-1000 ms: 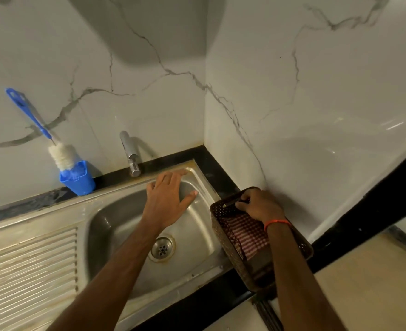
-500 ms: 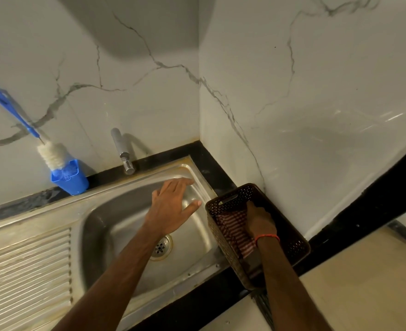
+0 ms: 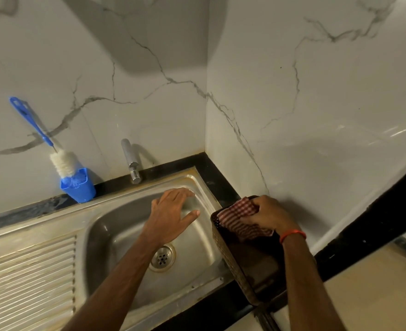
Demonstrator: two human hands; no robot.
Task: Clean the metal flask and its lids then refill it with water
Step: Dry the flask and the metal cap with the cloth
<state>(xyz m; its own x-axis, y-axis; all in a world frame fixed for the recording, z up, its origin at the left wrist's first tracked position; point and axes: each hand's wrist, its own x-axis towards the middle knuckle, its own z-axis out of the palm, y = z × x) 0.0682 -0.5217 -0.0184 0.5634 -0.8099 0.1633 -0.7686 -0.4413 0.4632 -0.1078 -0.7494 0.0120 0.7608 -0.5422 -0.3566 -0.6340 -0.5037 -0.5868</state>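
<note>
No flask or lid shows in the head view. My right hand [image 3: 270,215] grips a red and white checked cloth [image 3: 239,215] and holds it above the far end of a dark brown perforated basket [image 3: 230,259] that stands on the black counter right of the sink. My left hand [image 3: 171,212] hovers over the steel sink basin [image 3: 116,235], palm down, fingers spread, holding nothing. A short chrome tap [image 3: 130,161] stands behind the basin.
A blue-handled bottle brush [image 3: 62,162] stands in a blue holder [image 3: 79,186] against the marble wall at the back left. The ribbed drainboard [image 3: 27,280] lies left of the basin; the drain [image 3: 162,258] is in its floor. Marble walls meet in a corner behind.
My right hand, which was down inside the basket, has come up with the checked cloth in its grip. My left hand stayed over the basin.
</note>
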